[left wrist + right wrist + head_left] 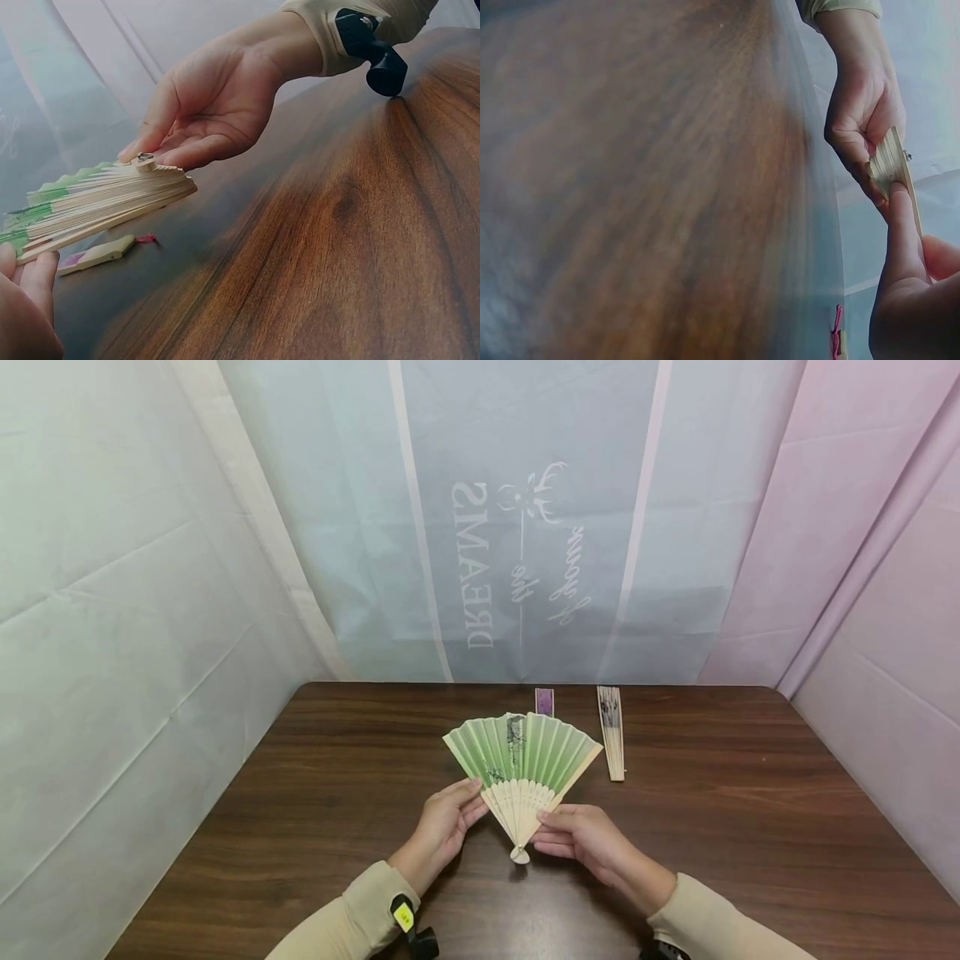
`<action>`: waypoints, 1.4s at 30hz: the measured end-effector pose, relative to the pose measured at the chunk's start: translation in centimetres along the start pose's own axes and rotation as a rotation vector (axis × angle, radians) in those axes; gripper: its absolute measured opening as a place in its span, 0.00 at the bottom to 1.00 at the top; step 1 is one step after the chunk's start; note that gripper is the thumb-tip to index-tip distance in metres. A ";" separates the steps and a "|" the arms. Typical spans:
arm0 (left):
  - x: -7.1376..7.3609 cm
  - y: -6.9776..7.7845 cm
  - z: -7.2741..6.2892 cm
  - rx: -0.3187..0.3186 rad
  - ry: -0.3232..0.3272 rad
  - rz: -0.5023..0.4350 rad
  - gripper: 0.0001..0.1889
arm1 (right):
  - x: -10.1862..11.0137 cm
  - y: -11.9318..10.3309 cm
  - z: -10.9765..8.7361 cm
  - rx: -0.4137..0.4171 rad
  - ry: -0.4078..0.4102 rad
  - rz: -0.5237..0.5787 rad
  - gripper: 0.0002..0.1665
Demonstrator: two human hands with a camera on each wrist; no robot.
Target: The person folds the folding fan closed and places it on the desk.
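A green folding fan (517, 752) with pale wooden ribs is spread wide above the table, its pivot end toward me. My left hand (444, 827) pinches its left edge near where ribs meet the green leaf. On the other side, my right hand (588, 839) grips the ribs lower down, closer to the pivot. The left wrist view shows the ribs (124, 191) side-on, stacked in pleats, between the two hands. Behind the green fan lies a purple folded fan (544, 700), partly covered by it. To its right is a folded fan with a grey patch (611, 731).
Dark brown wood-grain table (315, 810) extends under both arms. A hanging cloth with mirrored lettering (468, 568) stands behind its far edge, with pale cloth walls on both sides. A red cord (146, 238) is attached to the purple fan.
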State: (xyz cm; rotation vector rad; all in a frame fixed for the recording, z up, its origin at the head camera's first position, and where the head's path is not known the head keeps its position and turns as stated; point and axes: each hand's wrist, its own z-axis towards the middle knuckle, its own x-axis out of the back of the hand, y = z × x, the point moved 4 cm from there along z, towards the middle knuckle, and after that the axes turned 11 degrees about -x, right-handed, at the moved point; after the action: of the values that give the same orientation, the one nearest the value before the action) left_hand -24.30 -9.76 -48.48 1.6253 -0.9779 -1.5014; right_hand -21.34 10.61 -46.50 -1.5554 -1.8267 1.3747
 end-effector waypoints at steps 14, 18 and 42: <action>0.0 0.1 0.2 -0.007 -0.013 0.019 0.24 | 0.0 0.1 0.2 0.010 -0.026 0.006 0.12; 0.0 0.0 0.1 0.001 -0.010 0.024 0.25 | 0.0 0.2 0.3 0.005 -0.035 0.000 0.13; -0.4 -0.4 -0.2 0.016 -0.039 0.004 0.24 | 0.1 0.5 0.2 -0.034 -0.047 -0.018 0.05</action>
State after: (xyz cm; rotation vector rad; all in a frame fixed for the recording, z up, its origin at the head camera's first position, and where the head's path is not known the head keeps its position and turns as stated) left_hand -24.09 -9.21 -48.58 1.6100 -1.0166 -1.5310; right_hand -21.27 10.61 -47.00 -1.5320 -1.8973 1.3903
